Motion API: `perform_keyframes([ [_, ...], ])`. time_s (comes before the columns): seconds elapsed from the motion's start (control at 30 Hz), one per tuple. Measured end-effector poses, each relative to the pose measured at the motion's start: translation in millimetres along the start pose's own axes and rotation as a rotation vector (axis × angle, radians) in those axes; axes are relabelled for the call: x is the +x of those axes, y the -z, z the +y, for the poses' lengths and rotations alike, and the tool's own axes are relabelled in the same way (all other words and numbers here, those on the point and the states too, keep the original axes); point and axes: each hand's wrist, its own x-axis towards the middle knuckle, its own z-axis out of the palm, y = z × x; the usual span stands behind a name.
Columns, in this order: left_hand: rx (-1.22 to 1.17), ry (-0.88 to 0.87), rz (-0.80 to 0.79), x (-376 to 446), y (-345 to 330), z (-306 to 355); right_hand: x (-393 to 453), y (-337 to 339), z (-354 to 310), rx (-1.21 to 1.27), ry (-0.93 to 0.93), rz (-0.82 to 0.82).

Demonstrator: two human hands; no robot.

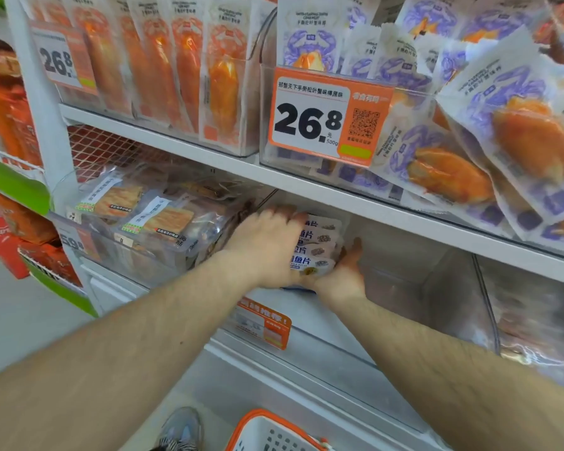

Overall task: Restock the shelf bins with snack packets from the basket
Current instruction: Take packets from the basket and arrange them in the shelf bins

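Holding a stack of white fish packets (316, 245) inside a clear bin (401, 275) on the lower shelf, both hands clamp it: left hand (267, 242) curled over the top and left side, right hand (342, 271) cupping beneath. Left, a neighbouring bin (137, 252) holds clear packets. Above, a price tag (326, 115) fronts purple crab packets (508, 125). Below, an orange-rimmed basket (267, 431) stands on the floor.

both hands, left hand (267, 242) and right hand (342, 271), holding snack packets (316, 245) inside clear shelf bin (404, 281)
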Motion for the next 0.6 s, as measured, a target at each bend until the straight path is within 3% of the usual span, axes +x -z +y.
perform_keyframes([
  [0.13,0.211,-0.010,-0.242,41.3,-10.2,-9.9,3.9,-7.1,6.2,-0.110,0.003,-0.098],
  [0.27,0.114,-0.051,-0.383,56.1,-22.5,-8.7,14.2,-3.0,11.6,-0.011,-0.028,-0.223],
  [0.6,0.236,-0.100,-0.172,37.2,-50.7,-5.6,39.2,13.7,19.4,0.149,0.129,-0.333],
])
